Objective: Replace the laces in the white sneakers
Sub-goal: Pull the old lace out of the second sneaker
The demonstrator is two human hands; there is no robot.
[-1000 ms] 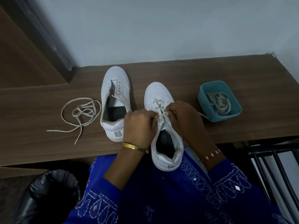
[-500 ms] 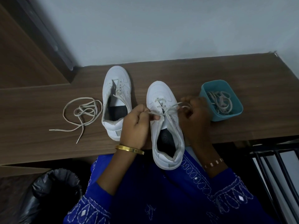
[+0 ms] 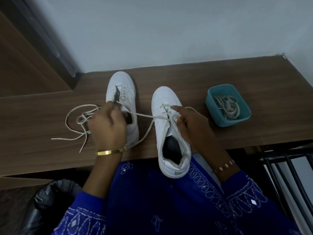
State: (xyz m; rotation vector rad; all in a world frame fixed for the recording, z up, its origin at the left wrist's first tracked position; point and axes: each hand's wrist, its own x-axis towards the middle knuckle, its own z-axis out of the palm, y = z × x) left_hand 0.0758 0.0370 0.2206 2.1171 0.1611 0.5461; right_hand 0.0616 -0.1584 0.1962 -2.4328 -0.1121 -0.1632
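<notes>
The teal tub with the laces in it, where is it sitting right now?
In the head view the teal tub sits on the wooden table at the right, just right of the sneaker being laced and beyond the right hand.

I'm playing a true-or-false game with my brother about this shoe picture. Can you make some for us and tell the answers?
1. The left hand pulls a lace out sideways from the right-hand sneaker. True.
2. The teal tub holds nothing. False: tangled laces lie in it.
3. The left-hand sneaker has a lace through all its eyelets. False: its eyelets show bare.
4. A loose lace lies on the table left of the sneakers. True.
5. The right hand rests inside the tub. False: it is on the right-hand sneaker, forefinger pointing at the lacing.
</notes>
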